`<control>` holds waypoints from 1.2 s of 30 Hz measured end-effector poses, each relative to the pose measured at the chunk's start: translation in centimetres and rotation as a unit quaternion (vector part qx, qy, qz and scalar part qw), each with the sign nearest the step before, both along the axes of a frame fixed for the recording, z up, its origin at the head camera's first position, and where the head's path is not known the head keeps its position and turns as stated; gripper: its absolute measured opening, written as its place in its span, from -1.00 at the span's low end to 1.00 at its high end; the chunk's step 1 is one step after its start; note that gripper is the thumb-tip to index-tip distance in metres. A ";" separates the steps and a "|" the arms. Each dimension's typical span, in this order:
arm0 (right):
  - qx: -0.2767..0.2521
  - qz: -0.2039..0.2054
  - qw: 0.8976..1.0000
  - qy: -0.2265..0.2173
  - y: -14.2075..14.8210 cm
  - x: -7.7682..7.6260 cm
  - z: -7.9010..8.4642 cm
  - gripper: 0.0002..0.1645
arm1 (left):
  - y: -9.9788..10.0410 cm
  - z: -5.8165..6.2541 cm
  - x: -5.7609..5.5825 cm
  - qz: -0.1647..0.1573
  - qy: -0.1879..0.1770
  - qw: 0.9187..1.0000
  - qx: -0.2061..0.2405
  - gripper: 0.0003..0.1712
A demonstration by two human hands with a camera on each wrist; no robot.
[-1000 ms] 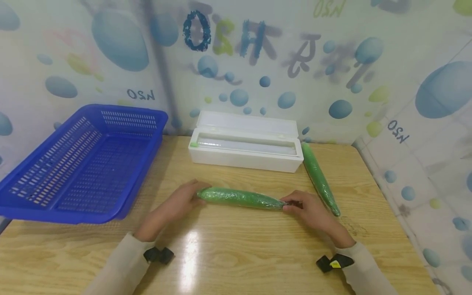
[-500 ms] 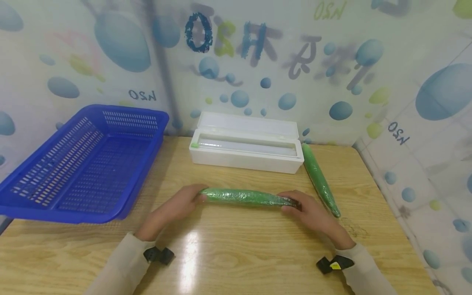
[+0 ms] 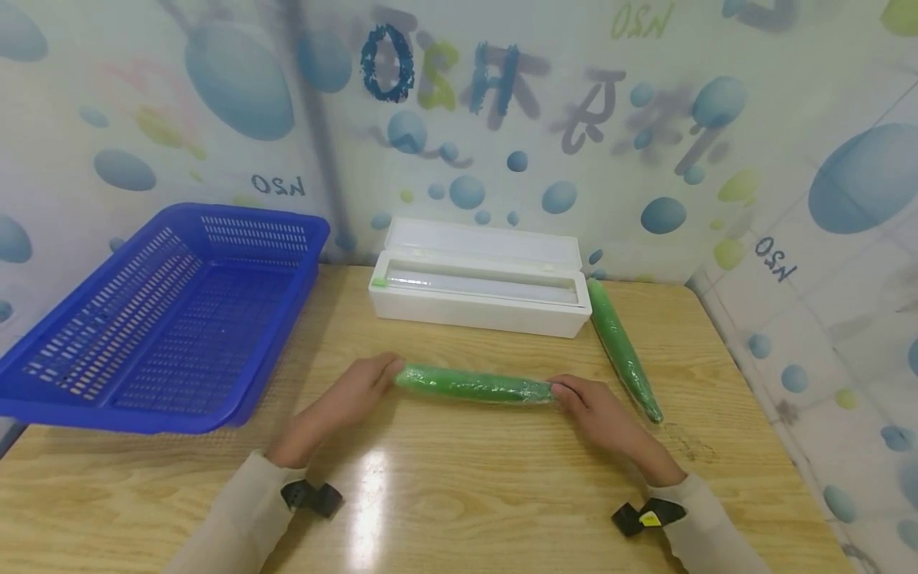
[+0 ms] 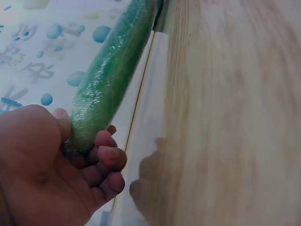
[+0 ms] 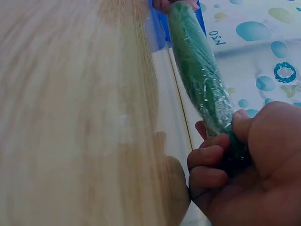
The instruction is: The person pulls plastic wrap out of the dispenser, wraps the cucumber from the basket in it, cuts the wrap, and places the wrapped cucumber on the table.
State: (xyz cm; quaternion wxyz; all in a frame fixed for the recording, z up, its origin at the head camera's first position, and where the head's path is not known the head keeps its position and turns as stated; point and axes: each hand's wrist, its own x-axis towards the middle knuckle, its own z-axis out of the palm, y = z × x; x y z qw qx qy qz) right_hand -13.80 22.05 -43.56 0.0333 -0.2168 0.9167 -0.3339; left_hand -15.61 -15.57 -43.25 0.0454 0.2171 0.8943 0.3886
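Note:
A long green cucumber [image 3: 473, 385], wrapped in shiny clear film, lies crosswise between my two hands in the head view. My left hand [image 3: 351, 395] holds its left end; in the left wrist view the thumb and curled fingers [image 4: 112, 157] close around that tip. At the opposite end my right hand [image 3: 598, 410] pinches the narrow, film-covered tip. The right wrist view shows bunched film at a dark end inside the curled fingers [image 5: 209, 176]. A second wrapped cucumber [image 3: 622, 351] rests on the table, right of the white box.
Behind the hands stands a long white box [image 3: 476, 311] with its lid raised and a film roll inside. A blue perforated basket [image 3: 280, 343] occupies the left side. The wooden table [image 3: 459, 494] meets a patterned wall [image 3: 459, 143] at the back.
The held cucumber has shifted slightly to the right and turned a little in my hands. My right fingers have changed their grip at the right tip. Basket, box and second cucumber stay put.

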 end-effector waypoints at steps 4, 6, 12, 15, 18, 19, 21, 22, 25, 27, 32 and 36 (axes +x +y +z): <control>-0.004 -0.013 1.000 -0.019 -0.1 0.0 0.1 -0.66 | 0.2 -0.2 -0.1 -0.005 0.007 1.000 0.022 -0.64; -0.008 -0.017 0.999 -0.031 -0.1 0.1 0.2 -0.65 | 0.3 -0.3 -0.1 -0.006 0.014 1.000 0.024 -0.65; -0.027 -0.022 0.998 -0.058 -0.3 0.1 0.6 -0.68 | 0.6 -0.2 0.1 0.014 -0.002 1.000 0.011 -0.56; -0.034 -0.009 0.998 -0.061 -0.3 0.2 0.7 -0.72 | 0.7 -0.1 0.2 0.037 -0.026 0.999 0.004 -0.42; -0.047 0.008 0.997 -0.058 -0.3 0.3 0.7 -0.76 | 0.7 -0.2 0.3 0.056 -0.042 0.998 0.000 -0.34; -0.054 0.013 0.997 -0.056 -0.3 0.3 0.7 -0.78 | 0.7 -0.2 0.2 0.061 -0.047 0.997 0.000 -0.32; -0.065 0.021 0.996 -0.049 -0.2 0.3 0.7 -0.82 | 0.7 -0.2 0.2 0.066 -0.051 0.996 -0.003 -0.29; -0.069 0.023 0.996 -0.045 -0.3 0.3 0.7 -0.84 | 0.7 -0.2 0.2 0.071 -0.054 0.996 -0.004 -0.28; -0.075 0.021 0.996 -0.040 -0.4 0.4 0.7 -0.88 | 0.6 -0.1 0.2 0.083 -0.060 0.995 -0.001 -0.23; -0.073 0.016 0.996 -0.042 -0.5 0.4 0.7 -0.87 | 0.5 -0.1 0.2 0.086 -0.058 0.995 0.009 -0.23; -0.067 -0.001 0.996 -0.066 -0.6 0.4 0.8 -0.69 | 0.4 -0.2 0.2 0.085 -0.031 0.994 0.067 -0.37; -0.090 -0.015 0.989 -0.117 -0.8 0.4 0.7 -0.50 | 0.4 0.1 0.3 0.093 0.005 0.989 0.113 -0.49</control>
